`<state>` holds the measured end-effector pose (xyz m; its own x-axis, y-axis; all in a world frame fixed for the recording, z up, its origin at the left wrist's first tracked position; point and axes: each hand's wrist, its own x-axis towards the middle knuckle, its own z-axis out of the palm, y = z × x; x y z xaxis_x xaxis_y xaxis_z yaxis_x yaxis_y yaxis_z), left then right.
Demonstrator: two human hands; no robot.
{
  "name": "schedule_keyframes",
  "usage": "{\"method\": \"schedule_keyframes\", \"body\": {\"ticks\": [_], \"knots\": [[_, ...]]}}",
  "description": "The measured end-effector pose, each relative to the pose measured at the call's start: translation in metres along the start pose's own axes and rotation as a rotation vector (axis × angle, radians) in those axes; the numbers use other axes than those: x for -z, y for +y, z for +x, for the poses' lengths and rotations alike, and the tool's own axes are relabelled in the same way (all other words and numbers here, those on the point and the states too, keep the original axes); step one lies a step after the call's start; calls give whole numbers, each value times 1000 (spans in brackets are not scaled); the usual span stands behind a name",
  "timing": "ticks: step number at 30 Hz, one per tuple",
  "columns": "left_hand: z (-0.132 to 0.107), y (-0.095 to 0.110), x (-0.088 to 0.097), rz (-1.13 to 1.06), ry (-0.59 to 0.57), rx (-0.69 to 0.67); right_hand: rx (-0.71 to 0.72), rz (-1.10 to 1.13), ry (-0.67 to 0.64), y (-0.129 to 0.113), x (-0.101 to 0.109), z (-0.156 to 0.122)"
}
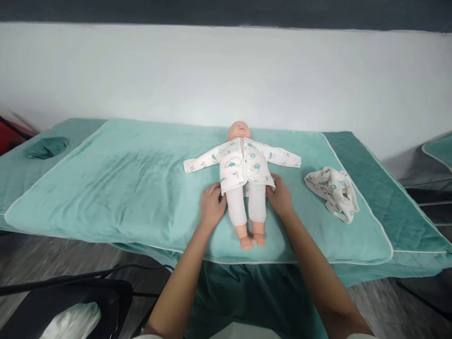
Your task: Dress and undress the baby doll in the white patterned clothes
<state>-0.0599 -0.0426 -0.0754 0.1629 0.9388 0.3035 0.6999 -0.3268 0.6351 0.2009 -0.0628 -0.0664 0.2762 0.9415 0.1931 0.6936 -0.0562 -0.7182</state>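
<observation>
A baby doll (239, 131) lies face up with its feet toward me, its bare feet showing below white leggings (236, 205). It has on a white printed baby jacket (231, 162) with both sleeves spread out sideways. At the jacket's lower left corner, my left hand (212, 205) rests on the bed cover with the hem between thumb and fingers. On the opposite side, my right hand (280, 197) pinches the lower right hem, which lifts a little beside the leg. The fingertips of both hands are partly hidden by the cloth.
A crumpled printed cloth (334, 190) lies to the right on the green bed cover (141, 188). At the far left the bed has a face hole (47, 147). A white wall (212, 75) stands behind. A black chair (88, 301) holding a plastic bag (76, 322) is at lower left.
</observation>
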Motion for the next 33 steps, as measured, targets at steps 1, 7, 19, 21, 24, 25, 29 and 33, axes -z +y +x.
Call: {"method": "schedule_keyframes", "body": {"ticks": [1,7,19,21,24,25,29,33], "knots": [[-2,0,0,-13,33,14,-7,-11,0,0,1,-2],[-10,-2,2,-17,146,122,2,-63,7,2,5,-19],[43,-14,10,-1425,-62,519,-306,1108,-246,25,27,27],[65,-10,0,-1476,-110,524,-375,1192,-399,24,25,52],[91,-2,-17,-1491,-85,559,-365,1191,-497,18,15,79],[96,0,-21,-1499,-76,561,-347,1175,-495,15,11,84],[109,3,-29,-1533,-81,508,-289,1142,-463,7,-2,91],[120,1,-32,-1553,-99,498,-287,1191,-360,5,-4,89]]}}
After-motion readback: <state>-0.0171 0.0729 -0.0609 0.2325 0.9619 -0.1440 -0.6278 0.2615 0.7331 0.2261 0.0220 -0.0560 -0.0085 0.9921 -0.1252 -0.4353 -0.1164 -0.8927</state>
